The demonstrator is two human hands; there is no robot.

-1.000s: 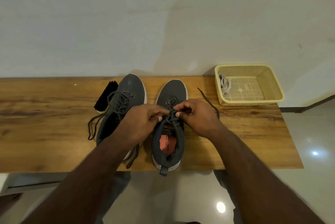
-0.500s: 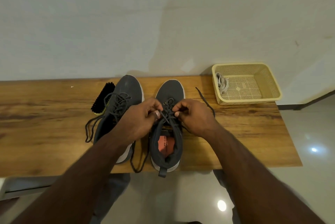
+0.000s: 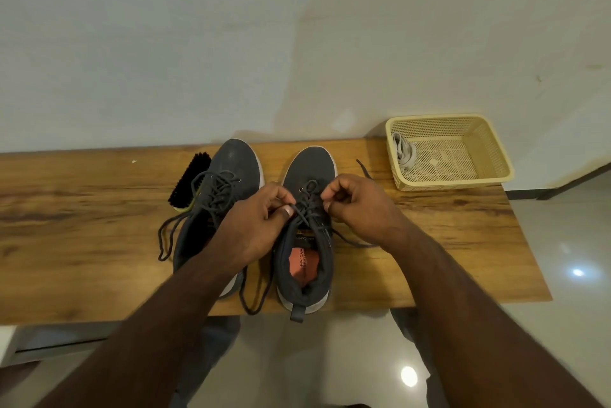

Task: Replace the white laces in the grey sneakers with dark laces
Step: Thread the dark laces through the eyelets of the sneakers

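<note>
On the bench (image 3: pixel 463 242), both grey sneakers already carry dark laces; the white laces (image 3: pixel 401 151) lie in the basket (image 3: pixel 496 156). The left hand (image 3: pixel 254 226) and right hand (image 3: pixel 360 206) each pinch the right sneaker's (image 3: pixel 305 242) dark lace (image 3: pixel 310 206); likely only tightening and tying remain.

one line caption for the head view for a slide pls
Both hands, left and right, pinch the dark lace on the right grey sneaker.

Domestic interior, probably a home hallway or room. Indicated by: a wooden table (image 3: pixel 463 242) set against a plain painted wall (image 3: pixel 297 27); glossy floor tiles (image 3: pixel 568 242) seen at right; a shoe brush (image 3: pixel 188 181) and plastic basket (image 3: pixel 496 156) kept on it.
</note>
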